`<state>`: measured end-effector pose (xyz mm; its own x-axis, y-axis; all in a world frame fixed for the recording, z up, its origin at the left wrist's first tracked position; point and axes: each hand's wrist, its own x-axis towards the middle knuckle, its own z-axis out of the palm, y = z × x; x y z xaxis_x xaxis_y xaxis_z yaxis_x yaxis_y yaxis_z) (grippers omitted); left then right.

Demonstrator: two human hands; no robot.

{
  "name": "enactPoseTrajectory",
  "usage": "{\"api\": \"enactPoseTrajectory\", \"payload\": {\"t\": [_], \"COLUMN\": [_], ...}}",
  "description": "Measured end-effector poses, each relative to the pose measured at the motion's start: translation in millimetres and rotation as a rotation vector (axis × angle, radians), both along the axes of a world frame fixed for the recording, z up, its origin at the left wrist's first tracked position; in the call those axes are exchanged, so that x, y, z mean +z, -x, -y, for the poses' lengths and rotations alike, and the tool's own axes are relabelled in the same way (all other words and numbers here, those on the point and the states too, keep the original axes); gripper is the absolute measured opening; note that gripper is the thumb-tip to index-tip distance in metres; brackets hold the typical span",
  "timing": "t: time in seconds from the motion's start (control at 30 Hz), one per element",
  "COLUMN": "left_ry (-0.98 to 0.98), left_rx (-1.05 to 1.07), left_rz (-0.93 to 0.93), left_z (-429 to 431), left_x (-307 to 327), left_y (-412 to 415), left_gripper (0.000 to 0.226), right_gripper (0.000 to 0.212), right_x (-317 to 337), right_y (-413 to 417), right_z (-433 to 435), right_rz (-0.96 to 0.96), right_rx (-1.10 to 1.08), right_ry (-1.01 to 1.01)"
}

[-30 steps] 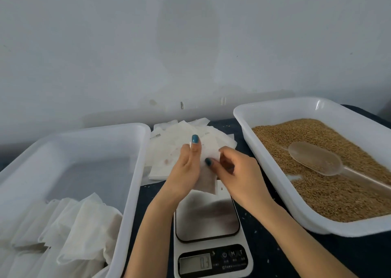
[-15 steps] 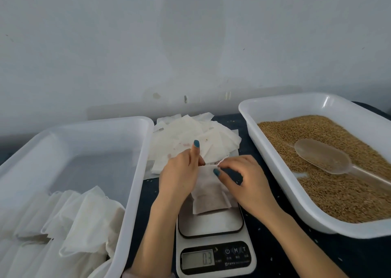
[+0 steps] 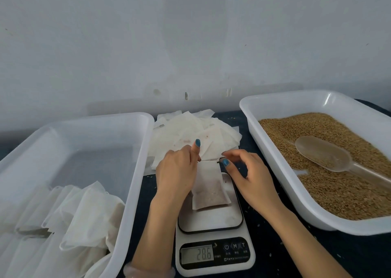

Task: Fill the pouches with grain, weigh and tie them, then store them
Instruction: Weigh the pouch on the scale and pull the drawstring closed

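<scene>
Head view: a filled pouch [image 3: 209, 191] lies on the scale [image 3: 211, 221], which reads 28.6. The right hand [image 3: 251, 178] pinches its top right corner between thumb and forefinger, while the left hand [image 3: 175, 172] hides its left edge, so its grip cannot be told. Beyond the fingertips lies a heap of empty pouches [image 3: 190, 131]; left of them is a left tray [image 3: 135, 172] holding folded pouches [image 3: 84, 214], and right of them a right tray [image 3: 264, 150] of grain [image 3: 338, 188] with a scoop [image 3: 323, 153], all on a dark table [image 3: 275, 246] against a pale wall [image 3: 190, 45].

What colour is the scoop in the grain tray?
Translucent clear plastic scoop, seen in the head view.
</scene>
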<state>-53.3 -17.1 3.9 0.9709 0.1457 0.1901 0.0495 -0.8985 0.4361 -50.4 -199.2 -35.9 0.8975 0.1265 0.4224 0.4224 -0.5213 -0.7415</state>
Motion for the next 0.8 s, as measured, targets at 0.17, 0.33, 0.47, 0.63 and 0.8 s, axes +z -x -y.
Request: {"api": "enactPoseTrajectory", "payload": {"t": [0.17, 0.33, 0.47, 0.63, 0.8], "left_ry": [-0.062, -0.072, -0.092, -0.055, 0.123], "left_rx": [0.019, 0.027, 0.004, -0.089, -0.189], "left_rz": [0.001, -0.003, -0.020, -0.112, -0.048], "left_z": [-3, -5, -6, -6, 0], "left_x": [-2, -1, 0, -2, 16], "left_y": [-1, 0, 1, 2, 9], "left_gripper": [0.072, 0.067, 0.059, 0.041, 0.023], "right_gripper": [0.027, 0.023, 0.023, 0.027, 0.060], "right_x": [-2, -1, -2, -1, 4], "right_y": [-2, -1, -1, -2, 3], "right_z": [2, 3, 3, 3, -2], "right_rz": [-0.001, -0.010, -0.015, -0.062, -0.145], "right_rx": [-0.007, -0.011, -0.018, -0.012, 0.152], "right_ry": [-0.002, -0.004, 0.007, 0.037, 0.038]}}
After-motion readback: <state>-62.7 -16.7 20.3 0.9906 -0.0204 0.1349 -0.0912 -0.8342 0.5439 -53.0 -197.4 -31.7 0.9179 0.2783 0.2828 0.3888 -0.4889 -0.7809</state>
